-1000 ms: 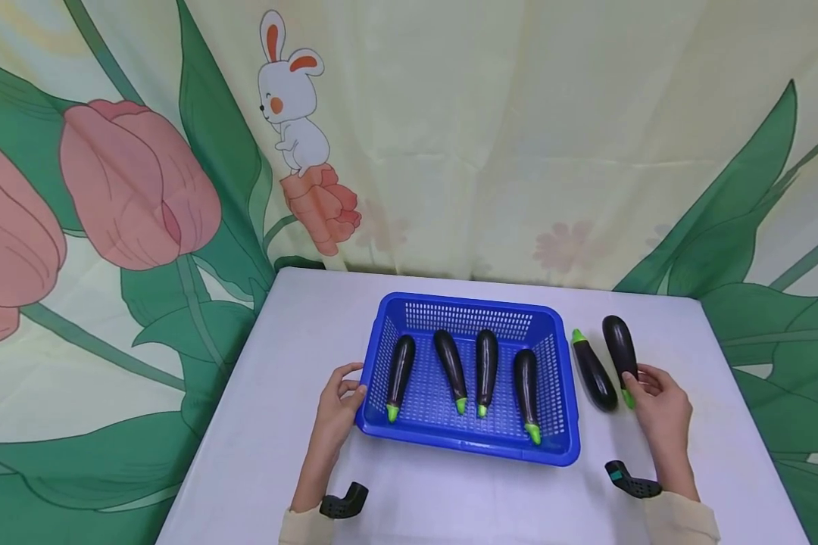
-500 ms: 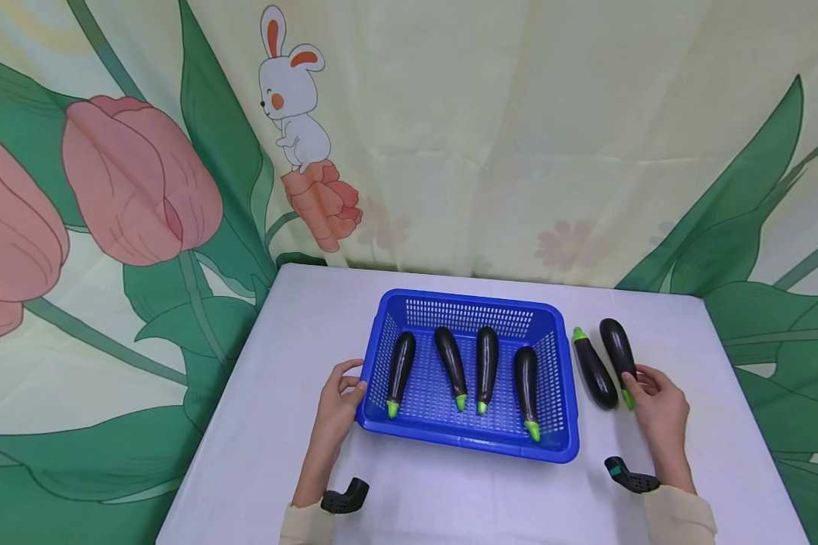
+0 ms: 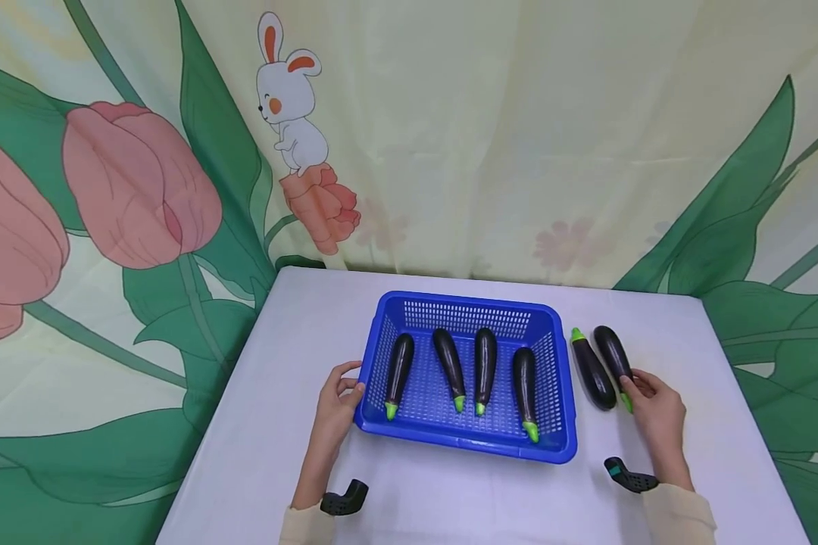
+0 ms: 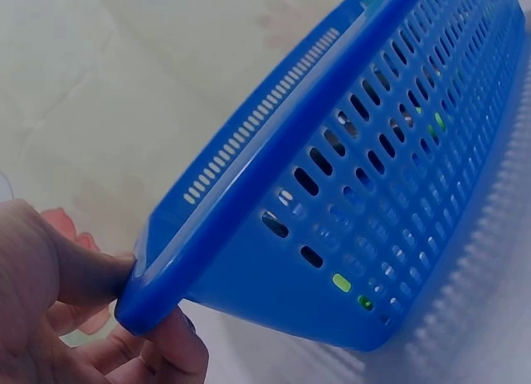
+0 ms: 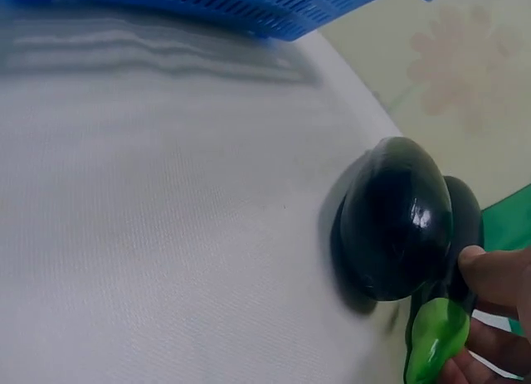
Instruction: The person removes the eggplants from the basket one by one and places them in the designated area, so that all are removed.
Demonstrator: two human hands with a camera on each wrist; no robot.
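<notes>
A blue perforated basket [image 3: 466, 445] stands on the white table with several dark eggplants [image 3: 485, 367] lying inside it. The left hand [image 3: 336, 409] grips the basket's left rim, and the left wrist view shows its thumb [image 4: 91, 272] above the rim with fingers curled underneath. Right of the basket lie two more eggplants side by side. The right hand [image 3: 657, 412] pinches the outer eggplant [image 3: 611, 350] near its green stem end; the inner eggplant [image 3: 593, 375], stem pointing away, lies untouched. The right wrist view shows thumb and fingers around the held eggplant [image 5: 465, 210].
The white table [image 3: 450, 499] runs back to a curtain [image 3: 491, 136] printed with flowers, leaves and a rabbit. A black device [image 3: 344, 499] is worn at the left wrist and another [image 3: 630, 476] at the right wrist.
The top end of the held eggplant has shifted slightly left and toward the person, closer to the inner eggplant. The right hand has moved slightly left. The left hand keeps its grip on the basket.
</notes>
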